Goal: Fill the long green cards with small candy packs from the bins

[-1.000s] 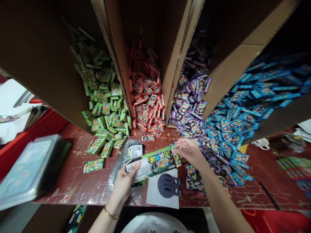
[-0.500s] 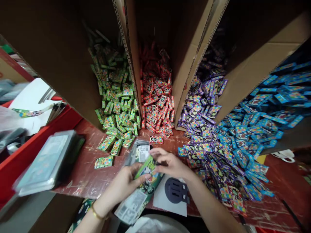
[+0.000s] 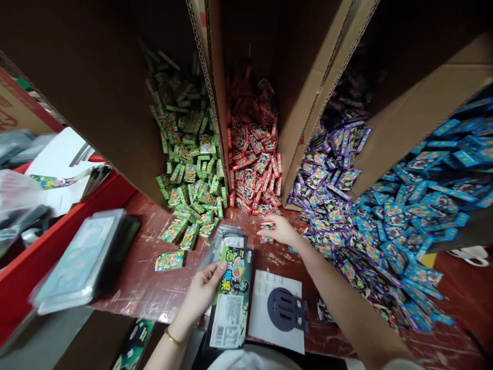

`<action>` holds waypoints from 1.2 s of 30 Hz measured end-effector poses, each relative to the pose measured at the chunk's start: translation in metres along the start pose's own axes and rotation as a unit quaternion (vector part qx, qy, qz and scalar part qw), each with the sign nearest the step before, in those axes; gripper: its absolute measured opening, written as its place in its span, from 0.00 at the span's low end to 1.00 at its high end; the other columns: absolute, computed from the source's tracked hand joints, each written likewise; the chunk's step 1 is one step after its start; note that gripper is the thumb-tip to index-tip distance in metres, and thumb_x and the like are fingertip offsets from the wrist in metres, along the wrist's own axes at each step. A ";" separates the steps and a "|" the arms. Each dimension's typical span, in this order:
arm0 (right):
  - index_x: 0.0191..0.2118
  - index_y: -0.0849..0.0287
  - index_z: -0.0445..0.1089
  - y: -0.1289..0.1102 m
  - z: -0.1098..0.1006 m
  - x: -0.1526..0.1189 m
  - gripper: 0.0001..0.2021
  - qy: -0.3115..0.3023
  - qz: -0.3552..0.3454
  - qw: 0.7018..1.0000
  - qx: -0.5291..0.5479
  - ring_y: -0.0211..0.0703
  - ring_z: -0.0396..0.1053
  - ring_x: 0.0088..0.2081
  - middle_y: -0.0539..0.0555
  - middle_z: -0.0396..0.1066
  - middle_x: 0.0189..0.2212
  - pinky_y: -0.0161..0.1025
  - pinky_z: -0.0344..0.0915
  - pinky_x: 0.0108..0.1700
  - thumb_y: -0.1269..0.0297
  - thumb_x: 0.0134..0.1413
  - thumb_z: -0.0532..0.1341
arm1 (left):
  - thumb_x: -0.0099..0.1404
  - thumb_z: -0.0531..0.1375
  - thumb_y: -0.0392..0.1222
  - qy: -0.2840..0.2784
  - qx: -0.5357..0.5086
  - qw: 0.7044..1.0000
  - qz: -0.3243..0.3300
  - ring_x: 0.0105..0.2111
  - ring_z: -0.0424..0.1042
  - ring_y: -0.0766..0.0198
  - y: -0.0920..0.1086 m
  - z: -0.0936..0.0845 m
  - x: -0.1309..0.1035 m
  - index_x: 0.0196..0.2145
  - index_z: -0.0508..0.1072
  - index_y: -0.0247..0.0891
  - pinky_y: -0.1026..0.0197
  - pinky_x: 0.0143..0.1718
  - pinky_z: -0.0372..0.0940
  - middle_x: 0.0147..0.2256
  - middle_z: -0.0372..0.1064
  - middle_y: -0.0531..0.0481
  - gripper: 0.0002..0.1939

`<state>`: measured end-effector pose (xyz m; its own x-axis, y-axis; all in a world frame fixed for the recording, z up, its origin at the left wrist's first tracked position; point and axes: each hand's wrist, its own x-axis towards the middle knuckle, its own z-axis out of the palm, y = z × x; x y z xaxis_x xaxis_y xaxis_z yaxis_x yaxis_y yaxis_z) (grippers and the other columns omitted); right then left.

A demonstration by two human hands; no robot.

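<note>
My left hand (image 3: 206,288), with a bracelet on its wrist, grips the left edge of a flat black-and-green printed package (image 3: 235,275), thumb on its front. The package has large characters, a pale label panel and a barcode. It stands over the table's front edge. Out in front, my right hand (image 3: 282,230) has its fingers closed on a small red printed box (image 3: 267,226) at the table surface, near the pile of red boxes (image 3: 254,180). The hand partly covers the box, and I cannot tell whether it is one or two.
Upright cardboard cartons (image 3: 308,103) spill green boxes (image 3: 192,180), purple boxes (image 3: 327,195) and blue boxes (image 3: 396,221) onto the red table (image 3: 146,288). Clear plastic sleeves are stacked (image 3: 82,257) at left beside a red bin (image 3: 46,231). A dark round plastic piece (image 3: 283,309) lies on white paper.
My right hand has left the package and reached forward to the red box. The package, tilted between both hands before, is now more upright in my left hand alone.
</note>
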<state>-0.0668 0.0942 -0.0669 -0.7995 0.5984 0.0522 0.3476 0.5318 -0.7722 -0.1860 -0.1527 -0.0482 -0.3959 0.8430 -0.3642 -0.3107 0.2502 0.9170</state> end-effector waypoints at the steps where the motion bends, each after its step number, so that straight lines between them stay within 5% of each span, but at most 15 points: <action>1: 0.30 0.61 0.72 0.001 -0.011 -0.011 0.12 0.020 0.021 0.998 0.047 0.44 0.69 0.28 0.51 0.71 0.26 0.39 0.66 0.31 0.57 0.42 0.68 | 0.58 0.60 0.53 -0.001 0.019 1.000 0.012 0.29 0.71 0.60 -0.001 0.004 0.003 0.31 0.75 0.33 0.63 0.34 0.64 0.27 0.74 0.48 0.18; 6: 0.51 0.55 0.65 -0.014 -0.030 -0.060 0.25 0.149 0.082 0.923 0.346 0.44 0.72 0.26 0.52 0.75 0.31 0.42 0.69 0.30 0.53 0.47 0.65 | 0.57 0.61 0.52 -0.048 0.052 0.995 0.066 0.27 0.68 0.62 -0.003 0.036 0.017 0.30 0.75 0.33 0.65 0.32 0.61 0.26 0.72 0.50 0.17; 8: 0.52 0.52 0.65 -0.023 -0.025 -0.071 0.25 0.165 0.045 0.926 0.336 0.45 0.73 0.32 0.52 0.75 0.35 0.42 0.69 0.36 0.55 0.47 0.65 | 0.59 0.60 0.52 -0.077 0.018 0.995 0.064 0.29 0.69 0.61 -0.001 0.050 0.019 0.34 0.75 0.33 0.63 0.34 0.62 0.28 0.74 0.49 0.17; 12: 0.36 0.54 0.74 -0.027 -0.019 -0.080 0.11 0.161 0.010 0.954 0.255 0.46 0.72 0.37 0.53 0.75 0.35 0.42 0.67 0.41 0.58 0.44 0.67 | 0.60 0.59 0.51 -0.114 -0.049 0.991 0.041 0.29 0.70 0.62 0.005 0.067 0.015 0.35 0.76 0.34 0.62 0.36 0.63 0.30 0.75 0.48 0.16; 17: 0.29 0.56 0.73 -0.022 -0.023 -0.082 0.11 0.172 0.066 0.920 0.346 0.44 0.72 0.32 0.51 0.76 0.29 0.41 0.67 0.37 0.59 0.37 0.70 | 0.60 0.60 0.50 -0.116 -0.076 0.990 0.026 0.25 0.69 0.66 0.008 0.075 0.007 0.32 0.77 0.34 0.65 0.31 0.62 0.28 0.76 0.49 0.15; 22: 0.26 0.57 0.72 -0.018 -0.025 -0.084 0.11 0.164 0.080 0.905 0.383 0.42 0.71 0.29 0.50 0.75 0.27 0.40 0.67 0.35 0.61 0.35 0.72 | 0.59 0.61 0.50 -0.114 -0.078 0.990 0.015 0.24 0.70 0.65 0.005 0.077 0.007 0.33 0.77 0.33 0.64 0.32 0.63 0.27 0.76 0.48 0.16; 28: 0.28 0.57 0.74 -0.015 -0.028 -0.096 0.08 0.187 0.014 0.946 0.265 0.41 0.68 0.29 0.52 0.73 0.26 0.37 0.64 0.31 0.60 0.40 0.70 | 0.57 0.62 0.53 -0.094 -0.082 0.992 -0.011 0.25 0.72 0.61 0.001 0.076 0.010 0.35 0.77 0.32 0.62 0.31 0.64 0.30 0.77 0.45 0.19; 36: 0.30 0.57 0.75 -0.013 -0.027 -0.107 0.11 0.164 0.068 0.930 0.322 0.38 0.66 0.25 0.51 0.72 0.25 0.36 0.63 0.28 0.57 0.40 0.69 | 0.58 0.62 0.51 -0.107 -0.059 0.992 0.020 0.26 0.73 0.63 0.000 0.078 0.013 0.38 0.76 0.34 0.64 0.33 0.65 0.31 0.77 0.47 0.17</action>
<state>0.0274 0.0401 -0.0455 -0.5397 0.8412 0.0346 -0.0154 0.0313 -0.9994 -0.1241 -0.1041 -0.0401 -0.2216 0.9363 -0.2726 -0.4020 0.1669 0.9003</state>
